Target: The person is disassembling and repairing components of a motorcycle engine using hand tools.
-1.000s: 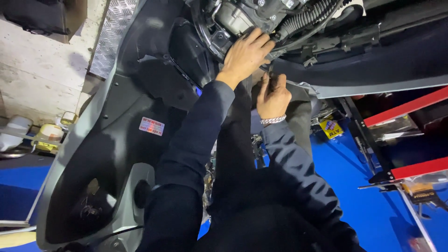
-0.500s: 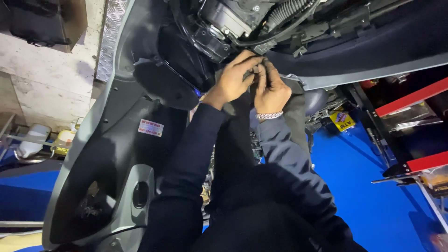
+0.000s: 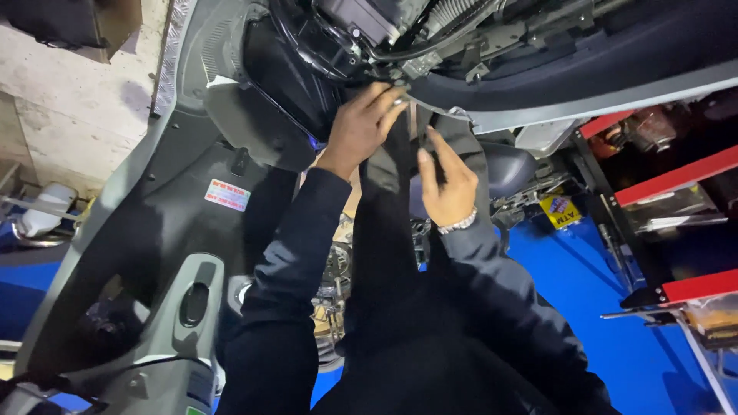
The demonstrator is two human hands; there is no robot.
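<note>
Working at the scooter's opened underside point(image 3: 492, 46): left hand point(image 3: 361, 127) was raised to a small metal fitting point(image 3: 400, 91) beneath the black engine housing point(image 3: 361, 23), fingers closed narrowly about it. Right hand point(image 3: 446, 184) was held just beside, fingers loosely curled on a thin dark strip point(image 3: 413, 123); the grip itself could not be told. Step judged: fastening work at the fitting. Steady fingertip control was judged necessary next. Grey body panel point(image 3: 154, 230), blue floor point(image 3: 584, 307) noted.

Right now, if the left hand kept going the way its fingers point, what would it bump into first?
Probably the black wires and metal bracket of the scooter's open engine bay: the left hand already has its fingertips there. Depth is hard to judge.
</note>
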